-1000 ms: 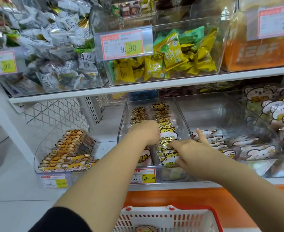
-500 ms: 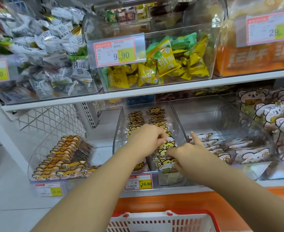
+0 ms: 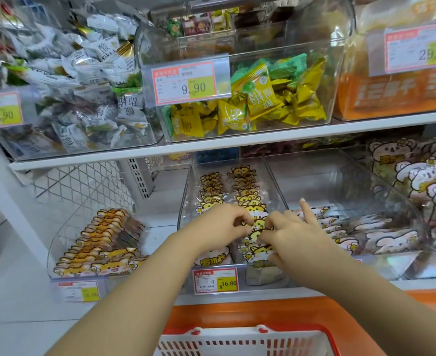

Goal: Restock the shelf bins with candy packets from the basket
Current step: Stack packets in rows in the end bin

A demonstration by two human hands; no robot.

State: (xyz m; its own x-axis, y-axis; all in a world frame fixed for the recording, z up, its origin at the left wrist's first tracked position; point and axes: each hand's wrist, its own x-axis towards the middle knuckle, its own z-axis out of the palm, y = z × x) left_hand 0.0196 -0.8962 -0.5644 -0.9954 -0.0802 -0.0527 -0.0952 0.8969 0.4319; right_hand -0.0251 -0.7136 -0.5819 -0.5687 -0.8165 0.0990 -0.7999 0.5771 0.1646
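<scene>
A clear middle bin [image 3: 186, 191] on the lower shelf holds two rows of yellow cartoon-cat candy packets [image 3: 245, 196]. Both hands reach into its front part. My left hand [image 3: 219, 223] has its fingers curled onto the packets in the right-hand row. My right hand [image 3: 296, 235] pinches a packet of the same row, with its index finger sticking up. The two hands nearly touch above the packets. The white basket [image 3: 237, 340] with red trim sits at the bottom edge, below my arms; its contents are out of sight.
A left bin [image 3: 65, 227] holds orange-yellow packets, a right bin [image 3: 401, 222] white koala packets. The upper shelf carries bins of grey-white packets [image 3: 83, 98] and yellow-green packets [image 3: 263, 98], and orange bags [image 3: 391, 93]. Price tags [image 3: 215, 281] hang on the bin fronts.
Both hands have drawn closer together over the right row of cat packets. The left hand shifted right and its fingers curled onto the packets. The view tilted slightly down.
</scene>
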